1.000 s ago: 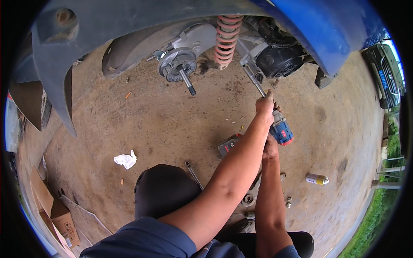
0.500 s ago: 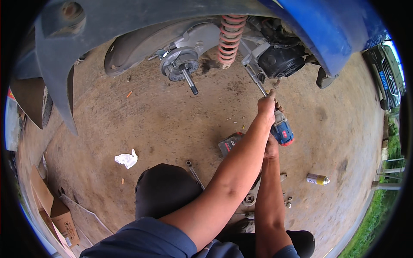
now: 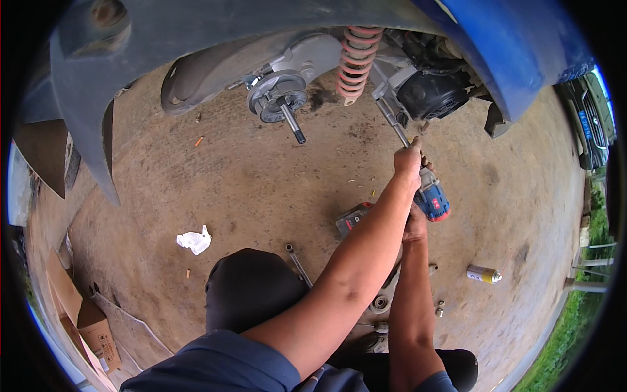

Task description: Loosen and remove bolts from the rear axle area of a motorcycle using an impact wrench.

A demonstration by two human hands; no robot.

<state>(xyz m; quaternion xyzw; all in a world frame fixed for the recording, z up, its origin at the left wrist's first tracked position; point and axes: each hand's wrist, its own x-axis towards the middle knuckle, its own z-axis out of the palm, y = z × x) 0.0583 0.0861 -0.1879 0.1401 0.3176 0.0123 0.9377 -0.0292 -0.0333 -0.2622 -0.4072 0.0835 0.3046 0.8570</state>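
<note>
The ground (image 3: 261, 189) is seen as rough, stained and brown. Above it, a smooth blue panel (image 3: 509, 49) and a dull grey panel (image 3: 228, 32) of a vehicle are noted. A ribbed, round black cover (image 3: 432, 95) is seen beneath the blue panel, beside a red coil spring (image 3: 358, 62). To the left, a bare metal rod (image 3: 291, 121) is carried by a round grey drum (image 3: 264, 106). A blue-and-red power tool (image 3: 434, 201) is held over the ground, below the black cover. Its front end is closely wrapped by the left hand (image 3: 409, 164); the right hand (image 3: 415, 227) is curled behind its body, the exact grip partly hidden. A slim steel bar (image 3: 393, 121) is directed toward the cover; contact cannot be determined. A cylindrical can (image 3: 484, 274), crumpled white sheet (image 3: 194, 241) and steel wrench (image 3: 299, 264) are found lying on the ground.
</note>
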